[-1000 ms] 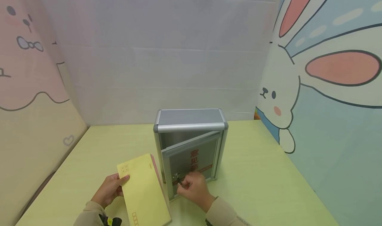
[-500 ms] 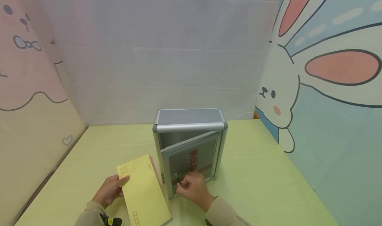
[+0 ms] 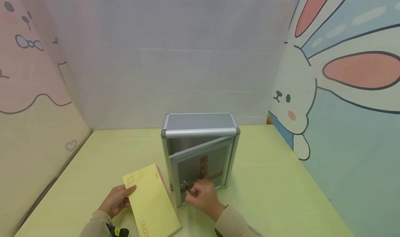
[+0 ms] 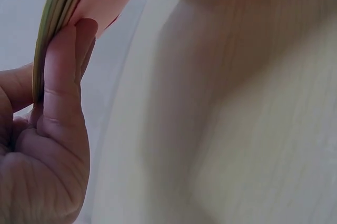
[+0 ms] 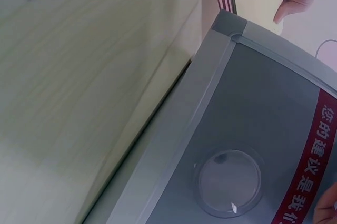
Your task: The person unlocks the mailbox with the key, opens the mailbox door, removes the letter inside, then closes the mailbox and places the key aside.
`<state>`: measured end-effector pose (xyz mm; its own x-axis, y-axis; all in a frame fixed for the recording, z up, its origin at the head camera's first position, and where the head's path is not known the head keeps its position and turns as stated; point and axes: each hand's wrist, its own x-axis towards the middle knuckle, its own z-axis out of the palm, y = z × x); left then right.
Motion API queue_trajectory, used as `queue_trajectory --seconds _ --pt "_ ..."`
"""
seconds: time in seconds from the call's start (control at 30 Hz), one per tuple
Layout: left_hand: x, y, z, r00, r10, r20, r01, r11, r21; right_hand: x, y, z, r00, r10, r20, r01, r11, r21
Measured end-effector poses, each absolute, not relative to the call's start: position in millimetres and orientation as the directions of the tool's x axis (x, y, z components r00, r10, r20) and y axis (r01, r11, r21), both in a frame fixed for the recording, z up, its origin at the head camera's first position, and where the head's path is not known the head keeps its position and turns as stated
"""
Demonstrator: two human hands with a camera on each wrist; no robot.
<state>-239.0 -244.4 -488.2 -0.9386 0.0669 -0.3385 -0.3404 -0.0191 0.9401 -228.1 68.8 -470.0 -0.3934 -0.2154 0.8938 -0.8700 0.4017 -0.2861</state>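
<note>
Yellow-topped envelopes tilt beside a silver-grey box — door ajar.

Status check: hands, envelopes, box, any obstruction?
Left hand grips envelopes, left of box. Right hand pinches what looks like a key at door. Door ajar, nothing seen blocking its gap.

Lettering: door and its band, Chinese.
Door: red vertical 意见, third character partly covered by right hand. Band, red: white 您的建议是我, next character at view edge. Envelope: red print, too small to read. Sleeve: letters illegible.
</note>
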Motion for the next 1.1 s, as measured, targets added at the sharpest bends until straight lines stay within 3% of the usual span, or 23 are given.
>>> queue_trajectory --seconds 0.63,1.1 --pt "-242 -241 -500 -0.918 -0.051 -0.393 -0.394 0.015 0.919 -230 70 -473 -0.378 -0.202 0.904 -0.874 0.401 -0.275" --pt "-241 -245 -509 -0.916 -0.053 -0.397 -0.398 0.015 0.917 -230 67 -472 -0.387 -0.202 0.900 -0.877 0.382 -0.291"
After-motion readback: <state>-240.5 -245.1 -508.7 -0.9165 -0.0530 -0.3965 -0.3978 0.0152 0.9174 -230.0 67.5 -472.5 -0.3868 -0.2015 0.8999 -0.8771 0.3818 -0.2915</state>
